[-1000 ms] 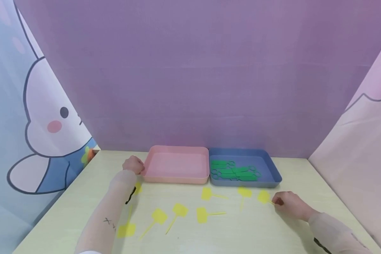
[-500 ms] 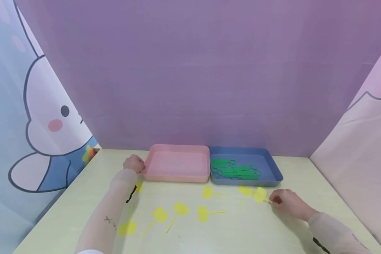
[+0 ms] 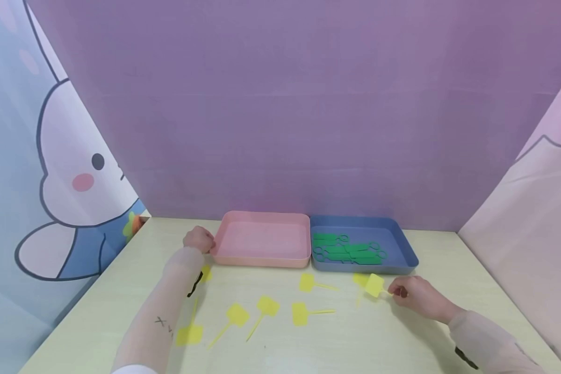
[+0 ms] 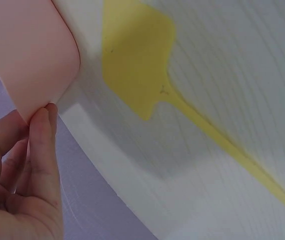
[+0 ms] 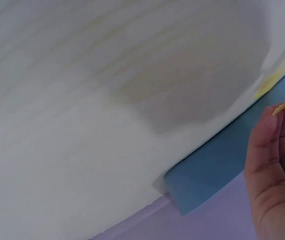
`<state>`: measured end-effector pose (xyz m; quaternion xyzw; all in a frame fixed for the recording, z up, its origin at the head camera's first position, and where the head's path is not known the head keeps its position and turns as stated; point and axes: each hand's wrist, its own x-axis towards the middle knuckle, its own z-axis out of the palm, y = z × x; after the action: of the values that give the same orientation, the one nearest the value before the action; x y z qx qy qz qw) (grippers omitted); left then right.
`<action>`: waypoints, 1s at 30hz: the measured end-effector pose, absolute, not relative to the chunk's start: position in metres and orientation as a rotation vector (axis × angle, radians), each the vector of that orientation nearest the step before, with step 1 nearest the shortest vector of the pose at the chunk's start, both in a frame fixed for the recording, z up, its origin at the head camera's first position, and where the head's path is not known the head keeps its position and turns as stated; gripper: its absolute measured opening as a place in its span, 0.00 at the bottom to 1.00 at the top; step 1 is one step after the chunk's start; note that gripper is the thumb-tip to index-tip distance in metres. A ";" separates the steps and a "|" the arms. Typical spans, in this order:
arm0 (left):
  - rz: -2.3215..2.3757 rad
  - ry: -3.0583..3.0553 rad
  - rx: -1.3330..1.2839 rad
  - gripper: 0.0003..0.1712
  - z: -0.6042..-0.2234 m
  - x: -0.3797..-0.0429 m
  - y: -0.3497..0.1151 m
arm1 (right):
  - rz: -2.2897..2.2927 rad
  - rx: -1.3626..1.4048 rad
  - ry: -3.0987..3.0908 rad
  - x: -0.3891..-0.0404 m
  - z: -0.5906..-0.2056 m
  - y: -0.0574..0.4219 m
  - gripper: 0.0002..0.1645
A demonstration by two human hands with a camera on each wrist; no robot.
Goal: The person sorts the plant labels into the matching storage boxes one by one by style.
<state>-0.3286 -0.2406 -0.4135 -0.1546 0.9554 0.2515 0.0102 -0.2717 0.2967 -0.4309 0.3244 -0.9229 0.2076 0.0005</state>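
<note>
My right hand (image 3: pixel 423 297) pinches the thin handle of a yellow paddle-shaped piece (image 3: pixel 374 285), like a small fly swatter. Its flat head points left, raised just in front of the blue tray (image 3: pixel 364 268), and overlaps another yellow paddle (image 3: pixel 359 280) in the head view. In the right wrist view the handle's end (image 5: pixel 280 108) sticks out between thumb and fingers. At the far left, my left hand (image 3: pixel 199 239) grips the near-left corner of the pink tray (image 4: pixel 32 55) between thumb and fingers. One yellow paddle (image 4: pixel 137 55) lies on the table under the left wrist.
Several yellow paddles lie spread in front of the trays, such as one at the middle (image 3: pixel 300 314) and one at the left (image 3: pixel 189 335). Several green flat pieces with ring ends (image 3: pixel 364 257) lie in the blue tray. A purple cloth (image 3: pixel 280 114) hangs behind the table.
My right hand has lifted the yellow paddle and moved it left, its head now over the neighbouring paddle. The left hand stays at the pink tray's corner.
</note>
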 end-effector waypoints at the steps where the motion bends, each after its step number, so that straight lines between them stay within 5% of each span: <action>1: 0.785 2.981 -0.481 0.13 -0.414 -0.329 -0.241 | 0.658 1.024 -2.898 -0.271 -0.429 0.294 0.06; 30: 0.854 2.954 -0.518 0.12 -0.416 -0.331 -0.243 | 0.685 1.113 -2.900 -0.286 -0.393 0.221 0.08</action>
<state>-0.3305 -0.2425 -0.4159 -0.1663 0.9472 0.2739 0.0118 -0.2862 0.2212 -0.3927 0.3499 -0.9115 0.2152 -0.0197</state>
